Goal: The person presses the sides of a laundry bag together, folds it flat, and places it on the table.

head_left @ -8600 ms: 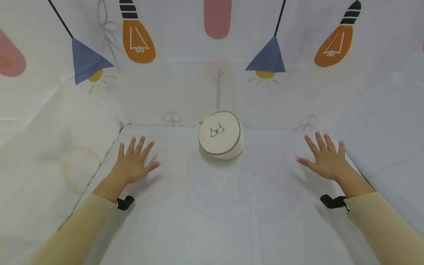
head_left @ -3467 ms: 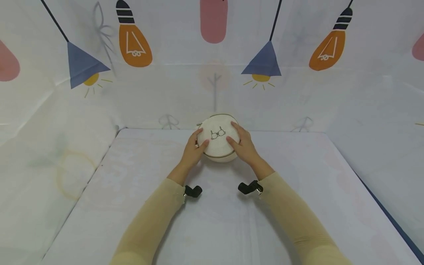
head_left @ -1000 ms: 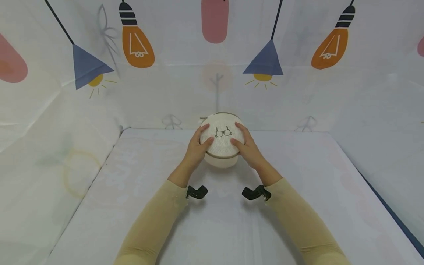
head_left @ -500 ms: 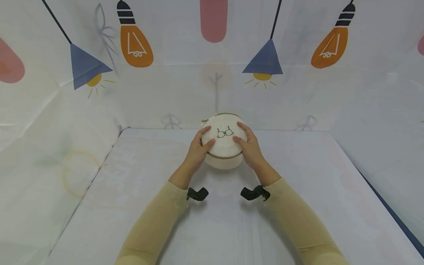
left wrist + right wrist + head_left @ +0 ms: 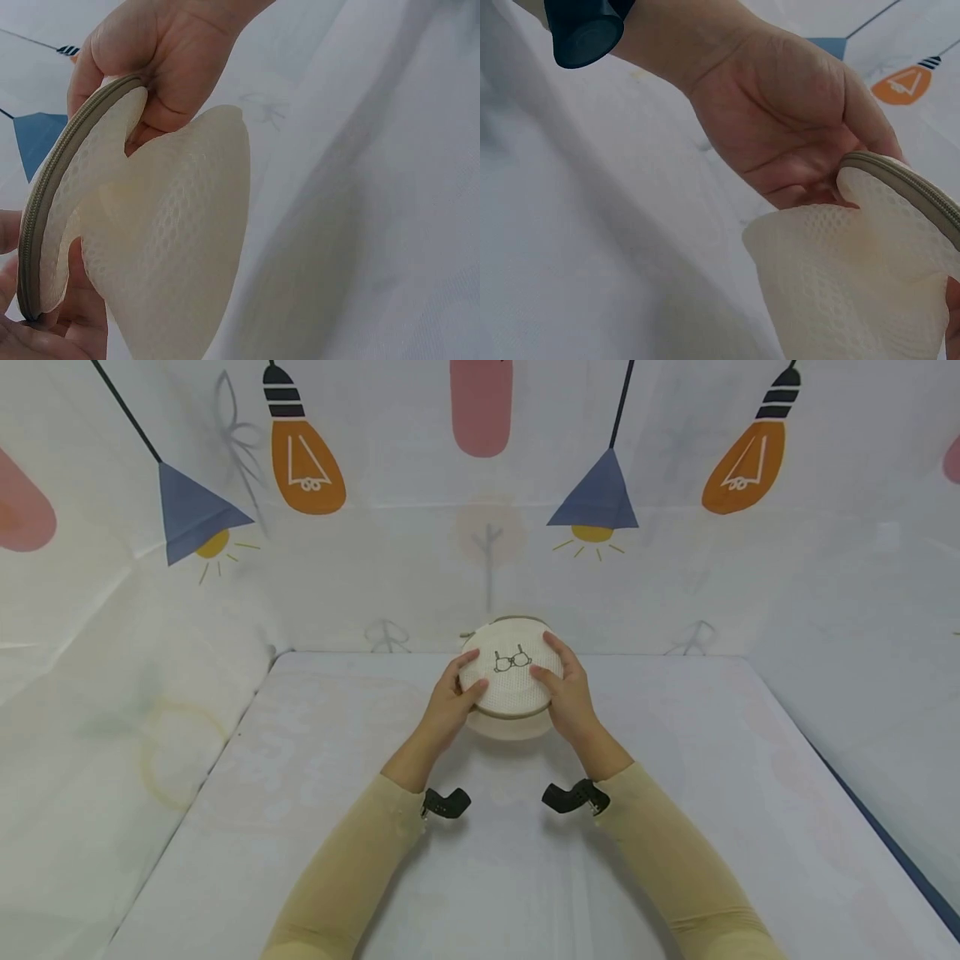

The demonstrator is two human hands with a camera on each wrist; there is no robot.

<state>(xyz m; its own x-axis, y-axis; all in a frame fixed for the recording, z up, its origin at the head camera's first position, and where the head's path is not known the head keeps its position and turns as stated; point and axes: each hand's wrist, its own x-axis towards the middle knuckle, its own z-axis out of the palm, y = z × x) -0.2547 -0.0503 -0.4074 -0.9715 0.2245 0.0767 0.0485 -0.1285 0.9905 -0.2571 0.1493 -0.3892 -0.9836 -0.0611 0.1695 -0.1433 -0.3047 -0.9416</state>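
Observation:
Near the back of the table, both hands hold a cream, drum-shaped mesh laundry bag (image 5: 513, 693) with a glasses-like line drawing on its lid. My left hand (image 5: 448, 702) grips its left side, thumb on top; my right hand (image 5: 570, 697) grips the right side the same way. In the left wrist view, an olive zipper (image 5: 49, 176) runs round the lid's edge, and the mesh wall (image 5: 172, 225) below it is squeezed inward by the fingers. The right wrist view shows the right hand (image 5: 787, 120) with its fingertips hidden behind the bag.
The white-covered table (image 5: 510, 877) stretches out in front, its left edge marked by a dark line. Behind it hangs a white cloth (image 5: 405, 560) printed with lamps and light bulbs. Black wrist mounts (image 5: 446, 803) jut inward from the sleeves.
Both hands were spread apart on the table at first, then came together on the bag. They have since drawn it slightly nearer, and over the last second it has shifted a little right.

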